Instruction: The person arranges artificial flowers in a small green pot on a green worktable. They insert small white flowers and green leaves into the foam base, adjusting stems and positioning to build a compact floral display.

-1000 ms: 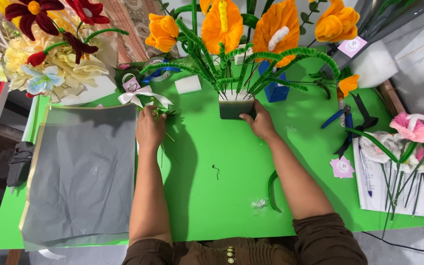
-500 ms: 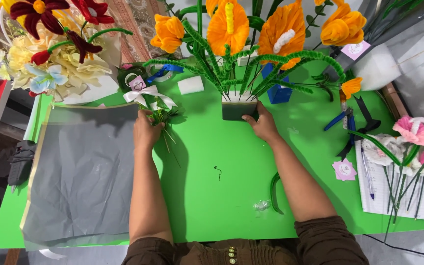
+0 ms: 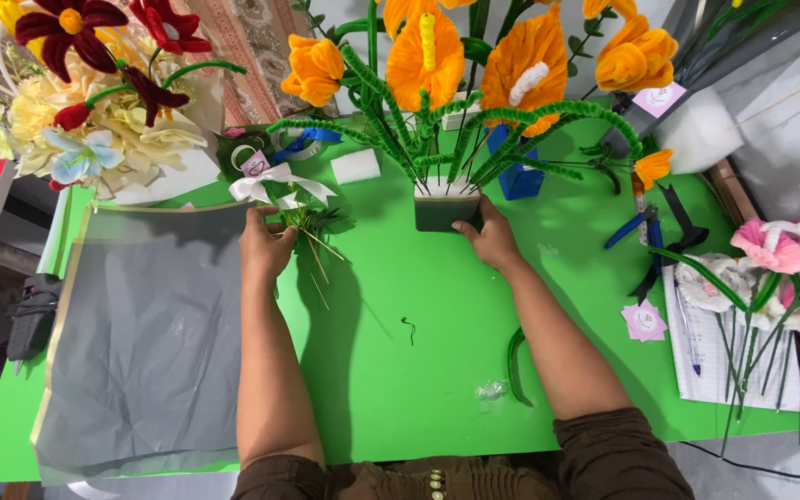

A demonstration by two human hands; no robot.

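The small dark-green square pot (image 3: 446, 209) holding orange pipe-cleaner flowers on fuzzy green stems (image 3: 474, 74) stands toward the far middle of the bright green desk (image 3: 418, 370), and the right hand (image 3: 485, 239) rests against its near right corner, fingers curled on the pot's side in a light grip. The left hand (image 3: 265, 246) lies further left, its grip closed on a small sprig of green stems tied with a white ribbon bow (image 3: 281, 185), the thin stalks trailing out over the desk toward the person. Just left of that hand a large sheet of translucent grey wrapping paper (image 3: 141, 343) covers the left end of the desk. Behind the pot sit a blue box (image 3: 520, 181) and a white foam block (image 3: 356, 166). Blue-handled pliers and black scissors (image 3: 655, 231) lie to the right, near pink and white fuzzy flowers (image 3: 770, 255) on a lined sheet. A bouquet of cream and dark-red flowers (image 3: 94, 102) stands at the far left corner
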